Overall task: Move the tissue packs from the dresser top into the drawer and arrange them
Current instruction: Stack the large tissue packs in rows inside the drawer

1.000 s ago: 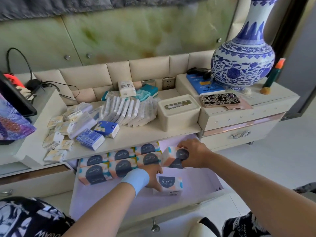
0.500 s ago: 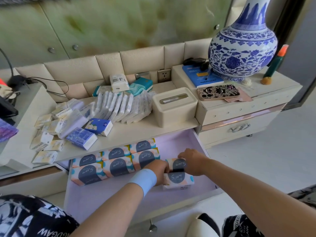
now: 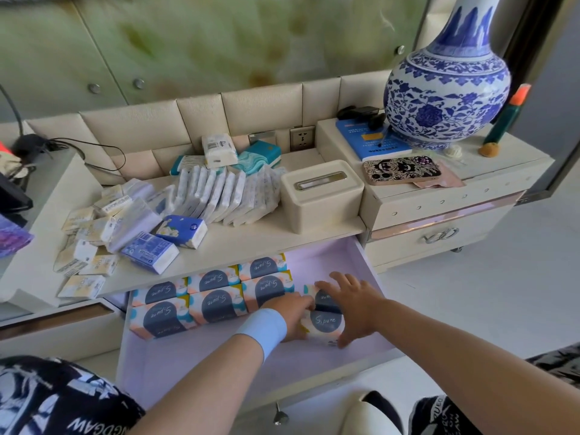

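Observation:
The open drawer (image 3: 351,262) has a lilac lining and holds several "S.pure" tissue packs (image 3: 216,304) in two rows at its back left. To their right lie two more packs, one (image 3: 326,299) behind the other (image 3: 324,324). My left hand (image 3: 295,315), with a blue wristband, grips the left end of the nearer pack. My right hand (image 3: 354,306) rests with spread fingers over the right side of both packs. On the dresser top (image 3: 251,240) lie several small packs: blue ones (image 3: 182,226), a leaning white row (image 3: 219,196), and pale yellow ones (image 3: 84,233).
A cream tissue box (image 3: 320,196) stands on the dresser top above the drawer's right half. The raised cabinet to the right carries a blue-and-white vase (image 3: 445,89), a phone (image 3: 401,169) and a blue book (image 3: 373,146). The drawer's front half is bare lining.
My right hand set its pack down behind the nearer one and spread its fingers over both. My left hand slid the nearer pack right, up against it.

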